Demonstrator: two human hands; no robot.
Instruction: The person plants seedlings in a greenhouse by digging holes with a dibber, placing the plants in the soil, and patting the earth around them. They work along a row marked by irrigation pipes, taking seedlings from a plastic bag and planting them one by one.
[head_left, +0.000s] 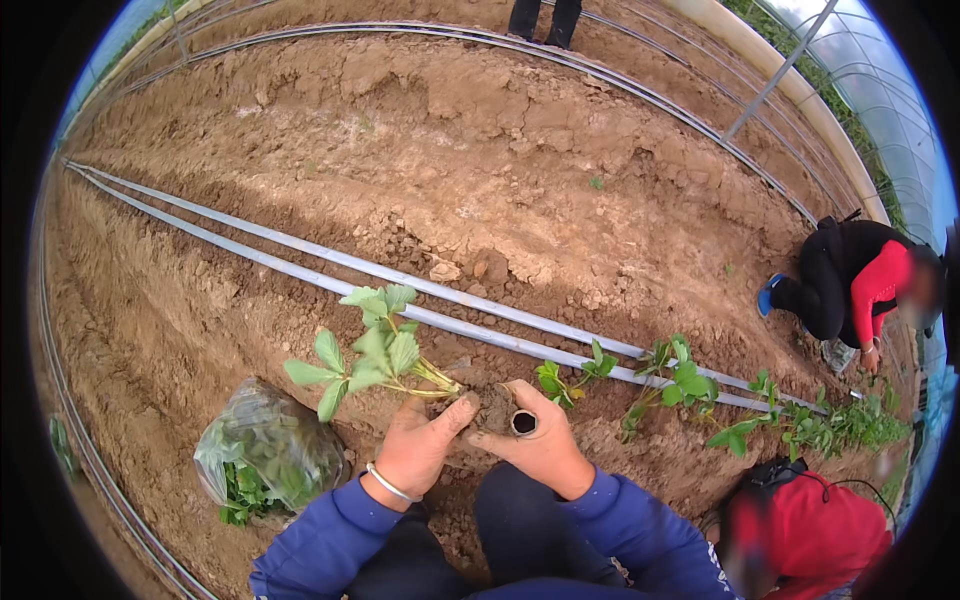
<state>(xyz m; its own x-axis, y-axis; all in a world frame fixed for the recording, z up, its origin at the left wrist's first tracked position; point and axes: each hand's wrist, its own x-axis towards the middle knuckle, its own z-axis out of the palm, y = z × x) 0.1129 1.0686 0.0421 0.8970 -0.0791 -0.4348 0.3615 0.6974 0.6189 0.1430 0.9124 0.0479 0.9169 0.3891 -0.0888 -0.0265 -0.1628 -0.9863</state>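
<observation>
My left hand (424, 442) holds a strawberry seedling (382, 356) by the base of its stems, its leaves pointing up and to the left. Dark soil clings to the seedling's roots, between the fingers of both hands. My right hand (544, 442) touches this root clump from the right and also holds a short hollow tube (523, 423), seen end-on at its round, dark opening. Both hands are above the bare soil bed, just below two grey drip lines (465, 328). At left, a clear plastic bag (270, 442) full of green seedlings rests on the soil.
Planted seedlings (686, 382) stand in a row along the drip lines to the right. One person (847, 285) crouches at the far right; another in red (817, 532) bends close at lower right. Someone's legs (544, 19) show at the top. A metal pole (780, 71) rises at upper right.
</observation>
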